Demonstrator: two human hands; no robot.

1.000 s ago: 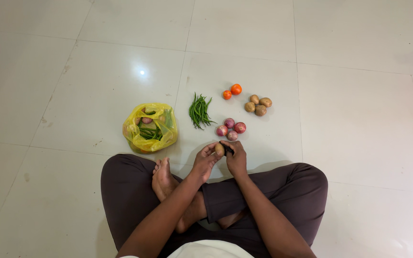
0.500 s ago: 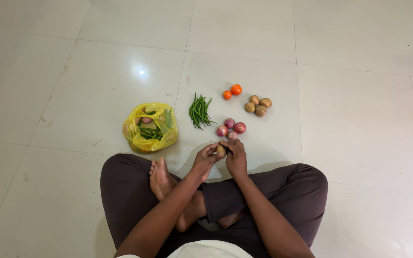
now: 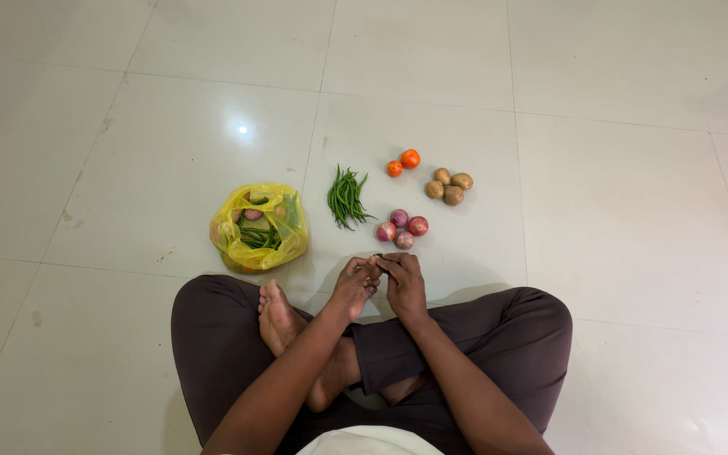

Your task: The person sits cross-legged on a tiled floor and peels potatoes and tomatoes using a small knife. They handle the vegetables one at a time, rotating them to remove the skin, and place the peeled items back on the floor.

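left hand (image 3: 354, 285) grip closed on small potato (image 3: 374, 271), mostly hidden between fingers, above crossed legs | right hand (image 3: 404, 282) pinched on same potato, any tool hidden | 3 onions (image 3: 403, 227) just beyond | bag (image 3: 258, 226) contents partly hidden | green chillies (image 3: 345, 197), 2 tomatoes (image 3: 404, 163), 4 potatoes (image 3: 449, 187) on floor (image 3: 617, 194)

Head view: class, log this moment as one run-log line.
left hand: holds potato | right hand: on potato | onions: floor, just ahead | yellow bag: left, open
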